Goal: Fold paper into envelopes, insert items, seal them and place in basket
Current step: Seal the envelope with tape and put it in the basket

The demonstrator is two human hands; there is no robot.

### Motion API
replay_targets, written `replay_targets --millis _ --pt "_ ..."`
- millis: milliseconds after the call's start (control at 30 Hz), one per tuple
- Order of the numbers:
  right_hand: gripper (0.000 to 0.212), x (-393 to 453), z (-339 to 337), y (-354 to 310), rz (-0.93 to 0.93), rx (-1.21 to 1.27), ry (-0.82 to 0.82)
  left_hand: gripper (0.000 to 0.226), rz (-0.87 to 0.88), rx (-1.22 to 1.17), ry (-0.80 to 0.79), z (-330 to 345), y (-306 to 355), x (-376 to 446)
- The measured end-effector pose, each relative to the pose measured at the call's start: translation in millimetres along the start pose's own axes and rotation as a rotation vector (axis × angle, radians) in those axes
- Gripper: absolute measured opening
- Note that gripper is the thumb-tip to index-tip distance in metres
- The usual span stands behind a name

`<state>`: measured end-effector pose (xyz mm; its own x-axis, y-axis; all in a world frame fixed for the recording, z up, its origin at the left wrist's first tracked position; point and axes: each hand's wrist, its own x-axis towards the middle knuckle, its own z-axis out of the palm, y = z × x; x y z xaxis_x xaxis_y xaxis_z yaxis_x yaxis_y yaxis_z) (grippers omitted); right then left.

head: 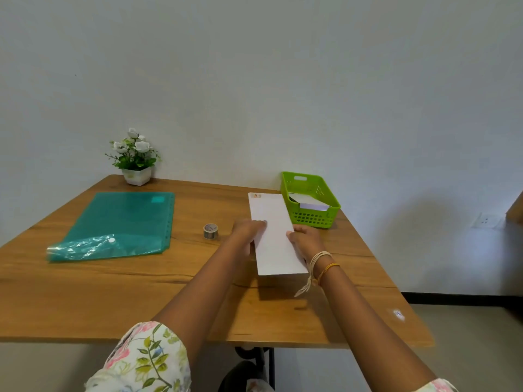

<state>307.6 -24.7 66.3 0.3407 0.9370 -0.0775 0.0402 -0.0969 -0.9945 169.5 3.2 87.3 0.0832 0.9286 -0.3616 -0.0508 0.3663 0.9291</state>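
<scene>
1. Folded white paper [273, 236], a long narrow sheet, lies flat on the wooden worktop [141, 284] between the two hands, its far end carrying a small printed mark.
2. The left hand [249, 230] holds the paper's left edge, fingers curled over onto the top face near the middle of the sheet.
3. The right hand [304, 240] grips the paper's right edge, its fingertips on the sheet and the palm just beside it; thread bracelets in cream and orange [321, 264] circle that wrist.
4. Beyond the right hand, just past the paper's far right corner, stands a bright green perforated plastic basket [314, 215]; white folded paper pieces [310, 203] lie inside it.
5. Near the left hand, on its outer side, a small roll of patterned tape [210, 231] stands on its edge on the worktop, apart from the paper.
6. Well to the left of the left hand lies a translucent teal plastic document folder [119, 224] with a white snap button, flat on the worktop.
7. Far beyond that folder, against the pale wall, sits a small white pot of artificial white flowers [135, 162].
8. Floral-print sleeves [147, 360] cover the upper arms at the bottom of the view.
</scene>
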Motion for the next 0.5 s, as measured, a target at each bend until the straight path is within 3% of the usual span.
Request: replay_targets --millis 200,400,500 --pt "0.026 33.2 -28.0 -26.8 -0.039 -0.018 0.148 0.033 -0.024 0.181 -0.227 21.8 12.8 -7.4" --pt "0.031 74.1 -48.1 -58.7 -0.003 -0.062 0.237 0.020 -0.217 0.236 -0.444 41.8 37.3 6.8" --pt "0.035 98.5 -54.2 -69.7 0.071 -0.215 0.231 0.013 -0.214 0.148 -0.447 57.1 46.1 24.1"
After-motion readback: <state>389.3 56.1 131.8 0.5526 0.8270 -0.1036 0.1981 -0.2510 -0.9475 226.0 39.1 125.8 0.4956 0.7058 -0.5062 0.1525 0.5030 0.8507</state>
